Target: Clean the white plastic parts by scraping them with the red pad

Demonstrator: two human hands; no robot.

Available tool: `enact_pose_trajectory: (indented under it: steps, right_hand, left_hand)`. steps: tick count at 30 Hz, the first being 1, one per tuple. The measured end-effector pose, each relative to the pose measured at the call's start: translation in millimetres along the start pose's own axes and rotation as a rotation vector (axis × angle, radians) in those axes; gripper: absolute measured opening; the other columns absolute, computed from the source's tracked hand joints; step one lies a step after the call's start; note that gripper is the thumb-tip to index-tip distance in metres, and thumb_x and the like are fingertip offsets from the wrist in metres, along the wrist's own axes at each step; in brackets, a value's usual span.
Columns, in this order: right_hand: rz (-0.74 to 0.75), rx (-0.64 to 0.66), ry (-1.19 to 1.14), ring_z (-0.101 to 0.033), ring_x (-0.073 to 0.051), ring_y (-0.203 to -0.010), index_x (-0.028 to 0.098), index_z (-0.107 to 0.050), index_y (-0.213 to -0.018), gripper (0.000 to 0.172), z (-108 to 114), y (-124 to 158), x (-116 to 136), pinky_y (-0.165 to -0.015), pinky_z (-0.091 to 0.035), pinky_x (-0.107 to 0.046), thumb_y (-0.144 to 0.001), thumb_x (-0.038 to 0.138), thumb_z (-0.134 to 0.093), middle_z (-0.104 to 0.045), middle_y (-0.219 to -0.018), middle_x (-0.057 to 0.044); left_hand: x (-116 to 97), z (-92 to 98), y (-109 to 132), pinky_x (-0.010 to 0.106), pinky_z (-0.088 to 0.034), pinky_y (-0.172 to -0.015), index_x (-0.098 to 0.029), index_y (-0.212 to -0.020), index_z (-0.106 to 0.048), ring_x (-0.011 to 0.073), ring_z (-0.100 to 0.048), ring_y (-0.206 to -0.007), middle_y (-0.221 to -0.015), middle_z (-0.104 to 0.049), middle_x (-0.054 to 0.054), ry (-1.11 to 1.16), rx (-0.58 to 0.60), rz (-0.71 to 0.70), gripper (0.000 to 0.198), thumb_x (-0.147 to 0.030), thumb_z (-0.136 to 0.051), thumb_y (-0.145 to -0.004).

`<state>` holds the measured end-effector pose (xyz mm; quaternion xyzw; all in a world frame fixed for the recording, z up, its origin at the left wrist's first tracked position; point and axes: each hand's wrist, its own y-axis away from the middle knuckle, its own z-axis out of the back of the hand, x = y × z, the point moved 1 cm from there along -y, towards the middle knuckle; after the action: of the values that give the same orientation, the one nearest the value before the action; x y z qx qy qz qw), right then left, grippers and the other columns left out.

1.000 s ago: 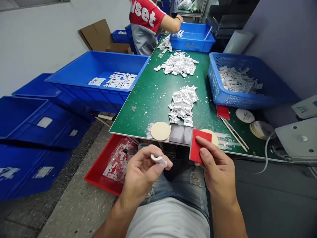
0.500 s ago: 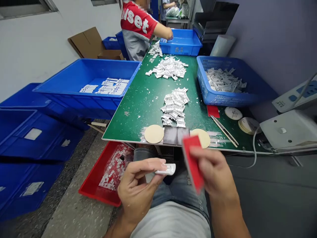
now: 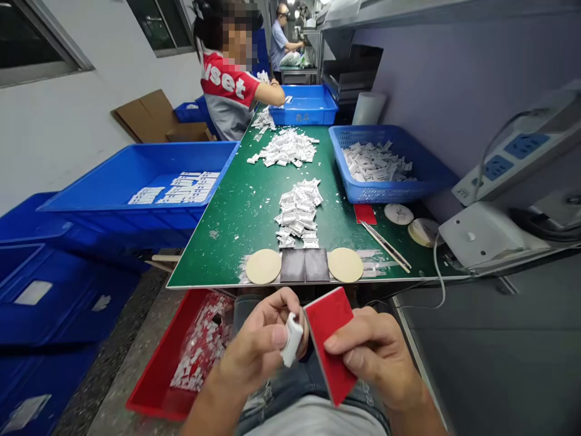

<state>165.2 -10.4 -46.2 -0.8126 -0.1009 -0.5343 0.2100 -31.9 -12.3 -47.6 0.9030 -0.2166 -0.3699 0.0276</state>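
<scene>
My left hand (image 3: pixel 258 348) pinches a small white plastic piece (image 3: pixel 292 339), held upright between thumb and fingers. My right hand (image 3: pixel 374 357) grips a red rectangular pad (image 3: pixel 330 342) by its edge, and the pad nearly touches the white piece. Past the green table's front edge lie several items: a beige disc (image 3: pixel 263 266), a second beige disc (image 3: pixel 345 264) and dark grey pads (image 3: pixel 304 264). Behind them is a pile of small white pieces (image 3: pixel 298 212).
A red tray (image 3: pixel 154 381) of white scraps sits below the table's near edge. Blue crates (image 3: pixel 136 163) stand left, and a blue basket (image 3: pixel 363 191) of white pieces stands right. A co-worker (image 3: pixel 229 91) works at the far end, with a blue tray (image 3: pixel 304 106) nearby.
The view has tilted upward. My right hand has brought the red pad from the right across to the white piece, and my left hand has turned that piece upright.
</scene>
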Motion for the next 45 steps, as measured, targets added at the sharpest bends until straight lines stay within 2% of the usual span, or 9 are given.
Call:
enact_pose_trajectory:
  steps: [5, 7, 9, 13, 19, 24, 31, 37, 45]
  right_hand:
    - [-0.095, -0.253, -0.010, -0.063, -0.014, -0.050, 0.034, -0.090, -0.092, 0.020, 16.8, 22.9, -3.7, -0.049, -0.049, -0.024, -0.090, 0.051, -0.081, -0.075, -0.065, -0.003]
    - [-0.123, -0.281, -0.022, -0.064, -0.015, -0.050, 0.034, -0.090, -0.094, 0.018, 24.8, 34.1, -8.5, -0.048, -0.051, -0.025, -0.091, 0.049, -0.080, -0.076, -0.070, -0.004]
    - [-0.112, -0.360, -0.010, -0.065, -0.015, -0.051, 0.033, -0.090, -0.093, 0.017, 31.6, 44.7, -12.2, -0.048, -0.053, -0.025, -0.088, 0.048, -0.083, -0.079, -0.077, -0.005]
    - [-0.130, -0.637, 0.026, -0.067, -0.018, -0.059, 0.026, -0.089, -0.082, 0.027, 35.5, 60.1, -14.4, -0.055, -0.057, -0.028, -0.077, 0.053, -0.092, -0.078, -0.078, -0.008]
    - [-0.220, -0.746, -0.099, -0.063, -0.016, -0.055, 0.027, -0.088, -0.081, 0.033, 31.4, 67.3, -16.0, -0.050, -0.053, -0.026, -0.069, 0.056, -0.096, -0.077, -0.073, -0.007]
    - [-0.219, -0.759, -0.103, -0.064, -0.015, -0.056, 0.025, -0.087, -0.081, 0.032, 33.2, 68.4, -16.6, -0.051, -0.053, -0.025, -0.069, 0.054, -0.096, -0.078, -0.075, -0.006]
    - [-0.254, -0.540, -0.132, -0.053, -0.010, -0.047, 0.025, -0.087, -0.086, 0.029, 32.2, 46.8, -31.6, -0.046, -0.045, -0.022, -0.081, 0.054, -0.088, -0.069, -0.062, -0.001]
    - [-0.259, -0.469, -0.123, -0.056, -0.010, -0.050, 0.026, -0.089, -0.087, 0.026, 16.9, 34.0, -35.9, -0.049, -0.048, -0.020, -0.082, 0.051, -0.088, -0.071, -0.064, -0.002]
    - [-0.290, -0.492, -0.089, -0.065, -0.013, -0.054, 0.027, -0.084, -0.121, 0.037, 6.1, 18.7, -41.2, -0.050, -0.052, -0.021, -0.092, 0.050, -0.081, -0.082, -0.079, -0.008]
  left_hand:
    - [-56.9, -14.5, -60.3, 0.032, -0.042, -0.048, -0.023, -0.075, -0.073, 0.0169, -0.053, -0.049, -0.058, -0.061, 0.006, -0.536, 0.529, 0.114, 0.041, -0.054, -0.096, -0.064]
    - [-82.9, -37.3, -99.4, 0.034, -0.044, -0.046, -0.022, -0.079, -0.075, 0.0188, -0.056, -0.048, -0.064, -0.066, 0.008, -0.650, 0.566, 0.025, 0.047, -0.062, -0.095, -0.061]
    - [-101.5, -62.2, -144.0, 0.031, -0.051, -0.054, -0.024, -0.108, -0.076, 0.0175, -0.064, -0.059, -0.083, -0.074, 0.008, -0.717, 0.426, -0.157, 0.056, -0.069, -0.084, -0.076]
    - [-104.7, -81.5, -219.2, 0.040, -0.059, -0.094, -0.019, -0.144, -0.058, 0.0231, -0.074, -0.106, -0.120, -0.076, 0.015, -1.471, -0.223, -0.525, 0.048, -0.050, -0.049, -0.109]
    - [-64.2, -43.7, -261.2, 0.054, -0.058, -0.101, -0.017, -0.132, -0.066, 0.0292, -0.068, -0.120, -0.136, -0.067, 0.013, -1.794, -0.400, -0.391, 0.039, -0.038, -0.071, -0.099]
    - [-72.8, -26.8, -246.0, 0.049, -0.058, -0.099, -0.018, -0.130, -0.068, 0.0259, -0.071, -0.111, -0.126, -0.073, 0.011, -1.747, -0.388, -0.460, 0.037, -0.040, -0.070, -0.100]
    - [-74.1, 13.4, -162.8, 0.033, -0.057, -0.081, -0.018, -0.128, -0.073, 0.0206, -0.074, -0.084, -0.106, -0.080, 0.010, -1.537, -0.401, -0.588, 0.035, -0.038, -0.063, -0.100]
    - [-76.9, 41.9, -131.0, 0.037, -0.051, -0.090, -0.023, -0.090, -0.079, 0.0243, -0.069, -0.089, -0.096, -0.078, 0.007, -1.453, -0.530, -0.637, 0.006, -0.023, -0.077, -0.084]
    - [-44.0, 37.2, -56.6, 0.025, -0.053, -0.067, -0.021, -0.102, -0.066, 0.0142, -0.066, -0.073, -0.090, -0.074, 0.002, -0.735, -0.596, -0.637, 0.028, -0.039, -0.082, -0.085]
